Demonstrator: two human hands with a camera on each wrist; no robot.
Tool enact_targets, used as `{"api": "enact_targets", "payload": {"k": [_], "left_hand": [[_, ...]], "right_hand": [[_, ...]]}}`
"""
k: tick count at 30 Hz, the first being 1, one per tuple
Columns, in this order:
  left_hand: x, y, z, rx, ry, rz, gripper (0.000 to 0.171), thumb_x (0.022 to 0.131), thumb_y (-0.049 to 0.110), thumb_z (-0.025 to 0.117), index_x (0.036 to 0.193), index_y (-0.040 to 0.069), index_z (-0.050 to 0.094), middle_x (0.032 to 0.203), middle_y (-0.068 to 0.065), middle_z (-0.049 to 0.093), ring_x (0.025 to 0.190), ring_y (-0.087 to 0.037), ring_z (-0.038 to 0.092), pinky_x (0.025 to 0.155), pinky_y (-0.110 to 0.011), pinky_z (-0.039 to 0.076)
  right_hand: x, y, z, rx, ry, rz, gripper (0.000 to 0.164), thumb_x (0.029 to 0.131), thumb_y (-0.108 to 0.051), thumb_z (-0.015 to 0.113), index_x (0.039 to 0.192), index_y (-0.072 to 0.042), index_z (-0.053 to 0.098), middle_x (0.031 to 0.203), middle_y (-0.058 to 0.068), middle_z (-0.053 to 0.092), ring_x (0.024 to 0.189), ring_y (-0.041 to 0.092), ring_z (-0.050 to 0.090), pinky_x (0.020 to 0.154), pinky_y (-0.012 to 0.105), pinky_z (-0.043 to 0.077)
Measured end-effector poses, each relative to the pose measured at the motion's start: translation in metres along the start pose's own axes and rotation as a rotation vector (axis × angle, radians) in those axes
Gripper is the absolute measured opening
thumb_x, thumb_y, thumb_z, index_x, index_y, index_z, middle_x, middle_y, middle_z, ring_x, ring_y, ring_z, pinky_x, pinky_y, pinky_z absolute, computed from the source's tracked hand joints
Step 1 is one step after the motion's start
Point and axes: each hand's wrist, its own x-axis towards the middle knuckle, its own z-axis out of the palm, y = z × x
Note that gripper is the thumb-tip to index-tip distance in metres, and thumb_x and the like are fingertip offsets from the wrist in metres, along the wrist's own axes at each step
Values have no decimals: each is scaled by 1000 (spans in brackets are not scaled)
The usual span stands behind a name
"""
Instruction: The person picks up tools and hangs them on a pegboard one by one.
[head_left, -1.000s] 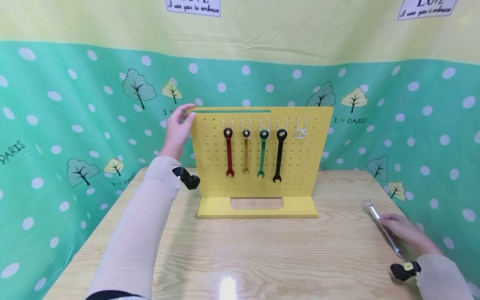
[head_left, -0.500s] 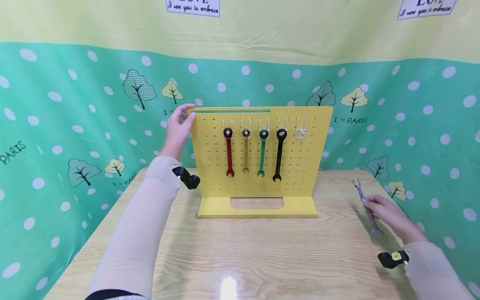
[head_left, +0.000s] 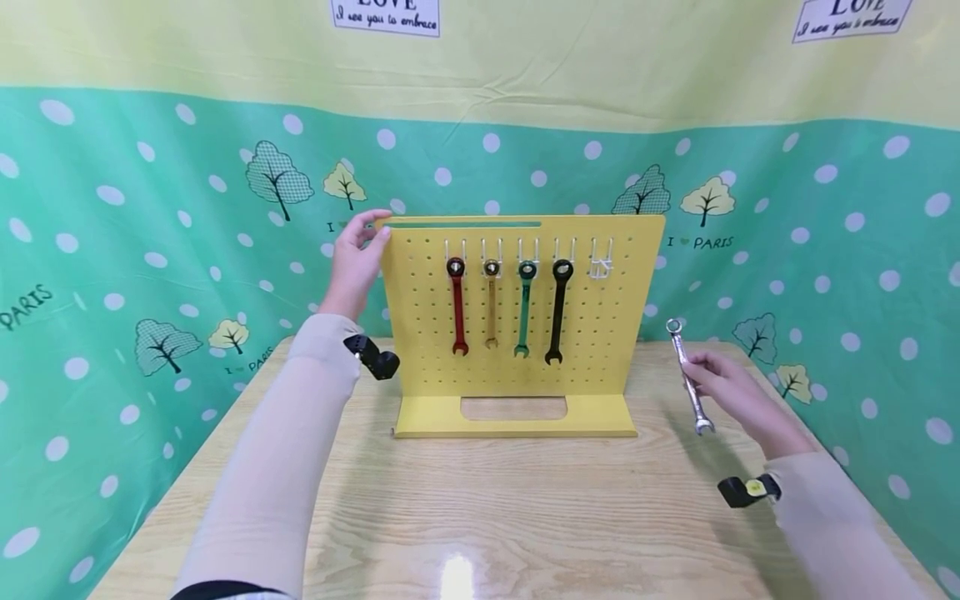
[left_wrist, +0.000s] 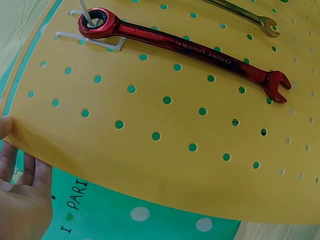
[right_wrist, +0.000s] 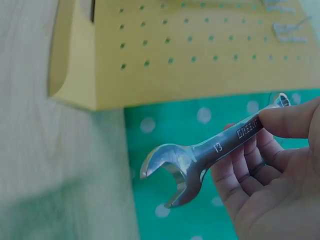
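A silver combination wrench point(head_left: 689, 385) is pinched between the thumb and fingers of my right hand point(head_left: 731, 396), held above the table to the right of a yellow pegboard point(head_left: 427, 358). Its ring end points up and its open end down; in the right wrist view the wrench point(right_wrist: 220, 146) shows "13". My left hand point(head_left: 355, 265) grips the board's upper left corner, thumb in front and fingers behind. Red point(head_left: 459, 312), gold point(head_left: 491, 310), green point(head_left: 525, 308) and black point(head_left: 558, 312) wrenches hang from white hooks. The rightmost hook point(head_left: 602, 265) carries no wrench.
The board stands on a wooden table point(head_left: 517, 500) with its yellow base point(head_left: 517, 427) toward me. Behind and at both sides hangs a green dotted curtain point(head_left: 172, 225), close to the back of the board.
My right hand has lifted the silver wrench off the table and carried it up and left toward the board, turning it more upright. The left hand has stayed at the corner.
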Motion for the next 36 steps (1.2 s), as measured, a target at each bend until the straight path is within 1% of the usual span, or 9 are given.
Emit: {"api": "enact_targets", "payload": {"k": [2, 5, 8, 12, 14, 21, 29, 33, 36], "left_hand": [[0, 0, 0, 4, 2, 1, 29, 105, 27, 54, 133, 26, 61, 129, -5, 55, 108, -20, 57, 92, -35, 47], [1, 0, 0, 10, 5, 4, 29, 105, 27, 54, 133, 26, 61, 128, -5, 55, 107, -19, 57, 90, -35, 47], [1, -1, 0, 9, 7, 12, 28, 105, 26, 54, 132, 27, 61, 128, -5, 55, 108, -20, 57, 91, -35, 47], [1, -1, 0, 5, 11, 25, 28, 105, 25, 54, 131, 26, 62, 127, -5, 55, 108, -20, 56, 90, -35, 47], [1, -1, 0, 3, 10, 28, 28, 105, 25, 54, 131, 26, 62, 127, -5, 55, 108, -20, 56, 89, -35, 46], [1, -1, 1, 15, 9, 24, 29, 105, 25, 54, 133, 25, 61, 127, -5, 56, 109, -20, 56, 91, -35, 47], [-1, -1, 0, 1, 12, 30, 29, 105, 25, 54, 133, 25, 61, 125, -6, 57, 107, -21, 58, 92, -36, 48], [0, -1, 1, 1, 13, 28, 29, 105, 25, 54, 133, 25, 60, 125, -6, 57, 108, -21, 58, 93, -36, 48], [0, -2, 1, 1, 19, 27, 27, 105, 25, 55, 131, 26, 60, 124, -6, 57, 108, -21, 58, 91, -36, 48]], "right_hand": [[3, -7, 3, 6, 2, -19, 38, 109, -29, 42, 125, 5, 48, 109, 13, 55, 98, 21, 58, 88, 35, 48], [8, -19, 6, 22, 7, -50, 37, 110, -28, 42, 126, 5, 47, 109, 14, 54, 96, 18, 60, 92, 40, 46], [12, -31, 8, 36, 18, -88, 35, 109, -28, 43, 124, 4, 48, 109, 14, 54, 94, 13, 60, 91, 36, 46], [16, -47, 14, 38, 37, -148, 34, 109, -26, 45, 123, 4, 49, 111, 16, 55, 96, 14, 58, 85, 25, 50], [17, -54, 18, 46, 46, -171, 35, 108, -25, 46, 125, 5, 49, 110, 17, 55, 96, 15, 57, 84, 22, 50], [25, -76, 28, 115, 71, -225, 37, 108, -25, 49, 125, 8, 48, 111, 19, 54, 94, 16, 56, 82, 21, 52], [36, -91, 33, 144, 63, -248, 37, 108, -24, 49, 126, 8, 48, 113, 21, 53, 97, 19, 56, 83, 21, 52], [39, -93, 35, 161, 58, -226, 37, 107, -24, 49, 127, 8, 48, 114, 20, 53, 98, 20, 55, 84, 21, 52], [41, -92, 36, 175, 52, -205, 39, 107, -25, 49, 129, 7, 48, 117, 23, 53, 100, 21, 55, 85, 21, 51]]}}
